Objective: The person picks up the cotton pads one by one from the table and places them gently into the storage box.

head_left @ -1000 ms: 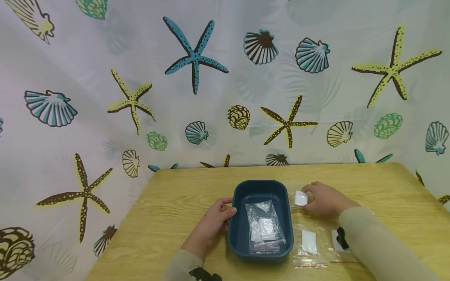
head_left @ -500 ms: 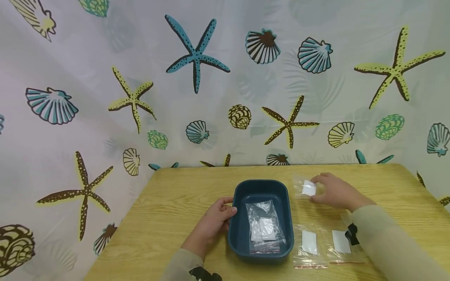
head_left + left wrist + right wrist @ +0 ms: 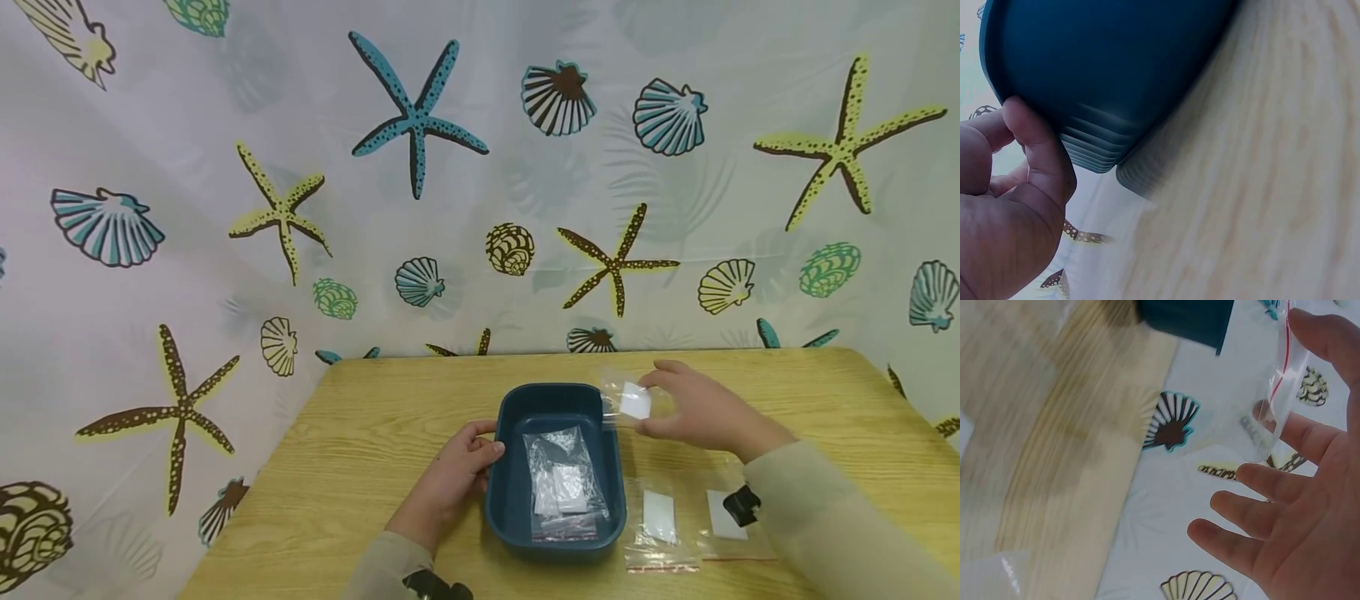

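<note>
A dark blue plastic bin [image 3: 555,557] stands on the wooden table. My left hand [image 3: 453,479] grips its left rim, thumb over the edge, as the left wrist view also shows with the bin wall [image 3: 1104,69]. Inside the bin lie clear zip bags [image 3: 566,479] with white pieces in them, overlapping. Thumb and index finger of my right hand [image 3: 701,412] pinch a clear zip bag [image 3: 635,401] holding a white square, and the bag's left end overlaps the bin's right rim. In the right wrist view, the red zip line of this bag [image 3: 1275,394] shows; the other fingers are spread.
Two more zip bags lie to the right of the bin: one bag [image 3: 660,521] close beside it, another bag [image 3: 726,515] partly behind the right sleeve. Bare wood [image 3: 360,442] extends left of the bin. A curtain [image 3: 465,167] with shells and starfish hangs behind the table.
My right hand lifted the pinched bag up and away to the right, then brought it left to the bin's rim. The left hand and the bin stay in place.
</note>
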A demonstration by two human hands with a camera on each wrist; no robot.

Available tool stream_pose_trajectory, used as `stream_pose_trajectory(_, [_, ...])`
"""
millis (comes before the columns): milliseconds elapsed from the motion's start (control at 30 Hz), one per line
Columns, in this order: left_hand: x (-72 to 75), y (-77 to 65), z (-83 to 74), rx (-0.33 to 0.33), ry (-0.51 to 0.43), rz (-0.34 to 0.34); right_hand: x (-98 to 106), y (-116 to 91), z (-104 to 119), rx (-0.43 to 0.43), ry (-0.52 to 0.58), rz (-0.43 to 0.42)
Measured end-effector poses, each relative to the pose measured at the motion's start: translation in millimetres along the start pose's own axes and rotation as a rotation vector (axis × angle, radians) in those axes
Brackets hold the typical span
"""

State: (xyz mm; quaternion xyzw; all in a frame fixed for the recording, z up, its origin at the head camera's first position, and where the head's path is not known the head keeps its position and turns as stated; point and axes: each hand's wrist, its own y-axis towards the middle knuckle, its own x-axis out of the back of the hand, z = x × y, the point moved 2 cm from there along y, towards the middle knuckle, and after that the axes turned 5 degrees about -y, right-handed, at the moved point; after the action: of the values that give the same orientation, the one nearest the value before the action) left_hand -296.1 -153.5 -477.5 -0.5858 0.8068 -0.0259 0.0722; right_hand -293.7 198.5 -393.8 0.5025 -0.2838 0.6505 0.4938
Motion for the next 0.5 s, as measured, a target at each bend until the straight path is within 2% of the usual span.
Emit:
stream_pose_trajectory(300, [0.1, 0.9, 0.7, -0.008, 0.009, 0.0, -6, -2, 32, 0.083, -0.009, -0.023])
stream_pose_trajectory(500, [-0.6, 1.2, 0.5, -0.01, 0.014, 0.004, -14, -4, 55, 0.151, -0.063, -0.041])
